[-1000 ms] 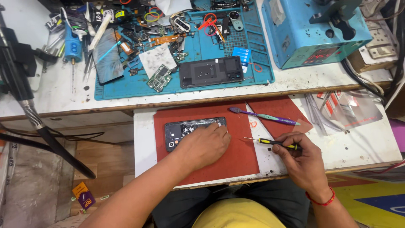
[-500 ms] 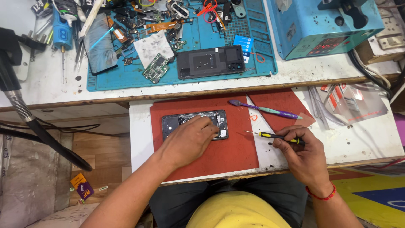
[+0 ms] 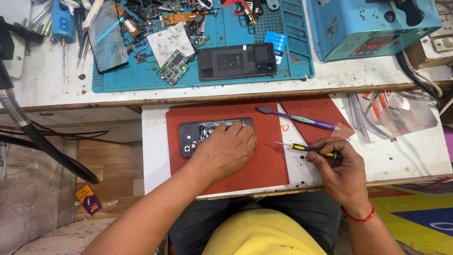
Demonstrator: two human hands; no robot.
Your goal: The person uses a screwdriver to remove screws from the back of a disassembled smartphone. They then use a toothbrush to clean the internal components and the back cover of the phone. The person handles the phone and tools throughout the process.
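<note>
From the head camera, looking down, the left hand [image 3: 226, 151] lay flat, palm down and fingers together, on an opened dark smartphone with its back cover off [image 3: 198, 134], pinning it to a red rubber work mat [image 3: 264, 165] on the white bench [image 3: 406, 151]. The phone lay lengthwise near the mat's upper left, its right half hidden under the hand. The right hand [image 3: 342, 167] was closed round a slim screwdriver with a yellow-and-black handle [image 3: 309, 149], its tip pointing left, clear of the phone. A purple-and-teal toothbrush [image 3: 297, 118] lay just above. Further back, on a blue silicone repair mat [image 3: 288, 71], sat a detached black phone back panel [image 3: 237, 61] and a green circuit board [image 3: 173, 66].
</note>
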